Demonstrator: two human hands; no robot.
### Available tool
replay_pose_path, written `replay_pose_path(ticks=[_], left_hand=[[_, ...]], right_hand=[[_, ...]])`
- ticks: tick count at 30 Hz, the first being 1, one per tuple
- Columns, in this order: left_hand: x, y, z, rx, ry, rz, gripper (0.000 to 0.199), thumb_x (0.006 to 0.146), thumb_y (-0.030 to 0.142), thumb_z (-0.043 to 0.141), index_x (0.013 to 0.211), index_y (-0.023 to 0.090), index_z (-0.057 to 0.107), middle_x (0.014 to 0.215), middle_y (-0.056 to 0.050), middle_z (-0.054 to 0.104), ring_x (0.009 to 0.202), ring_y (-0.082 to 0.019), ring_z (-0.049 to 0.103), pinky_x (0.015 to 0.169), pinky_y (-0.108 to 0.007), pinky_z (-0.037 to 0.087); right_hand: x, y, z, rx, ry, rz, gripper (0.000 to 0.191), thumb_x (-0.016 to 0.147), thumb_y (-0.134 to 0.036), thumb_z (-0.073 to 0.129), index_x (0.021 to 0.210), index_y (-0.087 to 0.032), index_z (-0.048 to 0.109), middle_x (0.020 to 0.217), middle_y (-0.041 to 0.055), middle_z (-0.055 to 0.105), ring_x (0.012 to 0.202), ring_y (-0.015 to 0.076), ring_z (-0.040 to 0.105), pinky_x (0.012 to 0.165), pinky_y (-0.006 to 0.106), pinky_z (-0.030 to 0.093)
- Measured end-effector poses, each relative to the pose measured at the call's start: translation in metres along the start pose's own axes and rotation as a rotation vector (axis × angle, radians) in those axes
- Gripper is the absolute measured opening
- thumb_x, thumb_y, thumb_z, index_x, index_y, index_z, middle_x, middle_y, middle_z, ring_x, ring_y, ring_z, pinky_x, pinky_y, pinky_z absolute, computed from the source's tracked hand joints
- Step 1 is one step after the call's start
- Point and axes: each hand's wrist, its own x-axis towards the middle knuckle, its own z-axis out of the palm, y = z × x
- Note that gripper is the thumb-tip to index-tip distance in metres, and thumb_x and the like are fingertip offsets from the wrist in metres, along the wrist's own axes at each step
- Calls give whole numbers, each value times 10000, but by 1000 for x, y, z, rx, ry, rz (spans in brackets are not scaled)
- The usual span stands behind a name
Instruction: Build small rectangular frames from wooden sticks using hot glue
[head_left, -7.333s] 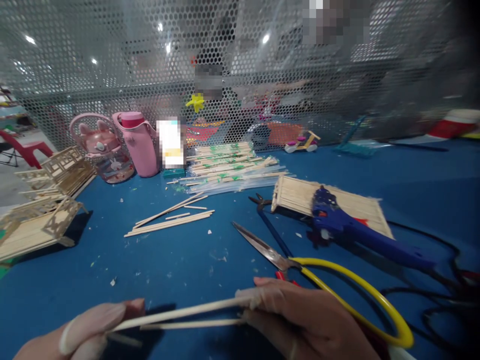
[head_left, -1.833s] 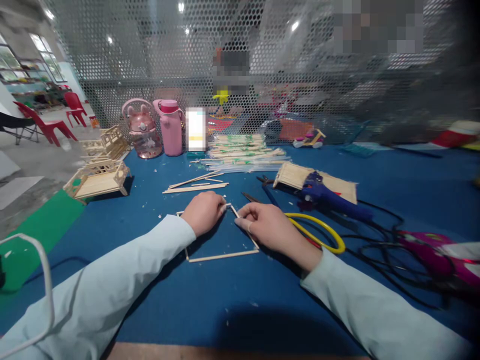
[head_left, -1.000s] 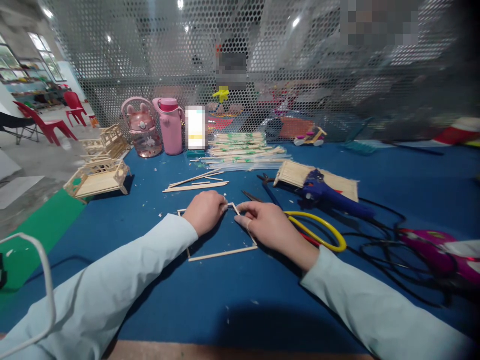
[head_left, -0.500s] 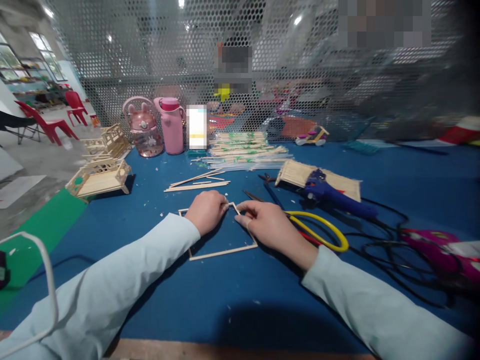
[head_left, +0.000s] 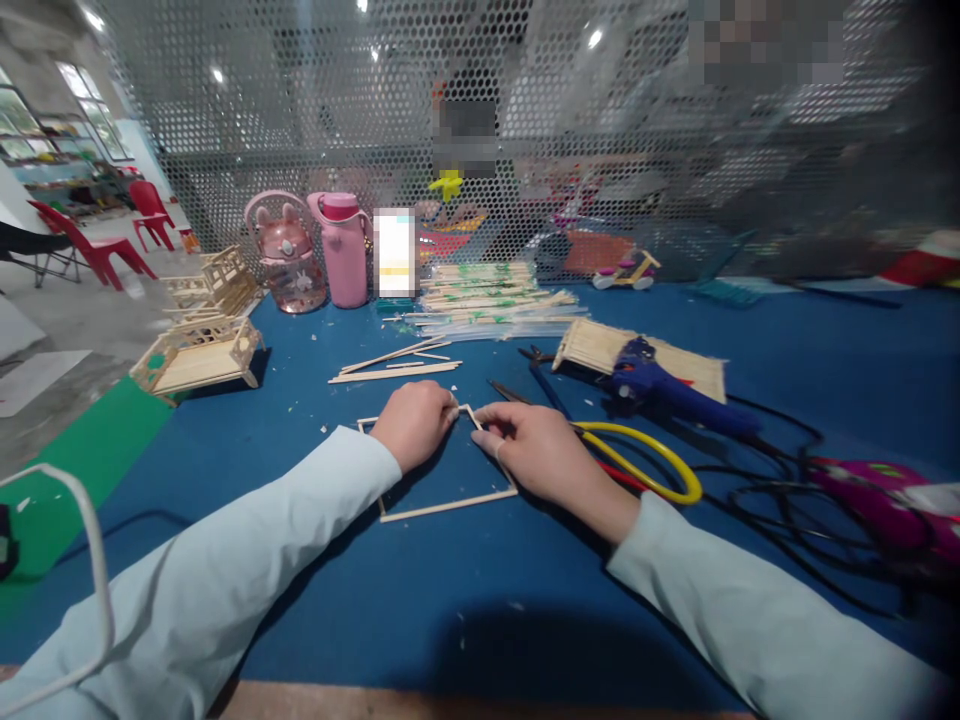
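Observation:
A four-sided frame of thin wooden sticks lies flat on the blue table, its near side fully visible. My left hand is closed on the frame's far side, close to the far right corner, and covers much of that side. My right hand pinches the right side just below the same corner, thumb and fingertips on the stick. Just beyond my right hand lie pliers with dark handles and a pointed metal tip.
Loose sticks lie beyond the frame, with bagged stick bundles behind. On the right are a blue glue gun, a stick panel, a yellow loop and black cables. Pink bottles and a small wooden bed stand left.

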Motion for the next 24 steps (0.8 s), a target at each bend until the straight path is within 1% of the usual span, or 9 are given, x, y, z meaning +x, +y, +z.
replay_pose_path(ticks=[10, 24], left_hand=[[0, -1, 1, -7, 14, 15, 220, 833, 189, 484, 835, 150, 701, 853, -83, 691, 814, -200, 619, 749, -283, 453], [0, 0, 0, -9, 3, 8, 216, 835, 191, 488, 854, 155, 700, 856, -87, 687, 816, -189, 619, 772, -284, 457]], right_hand=[[0, 0, 1, 8, -15, 3, 168, 720, -272, 551, 768, -168, 673, 569, -19, 548, 515, 115, 452, 530, 235, 339], [1, 1, 0, 43, -22, 8, 161, 713, -286, 549, 739, -175, 662, 553, -26, 538, 495, 111, 443, 513, 237, 343]])
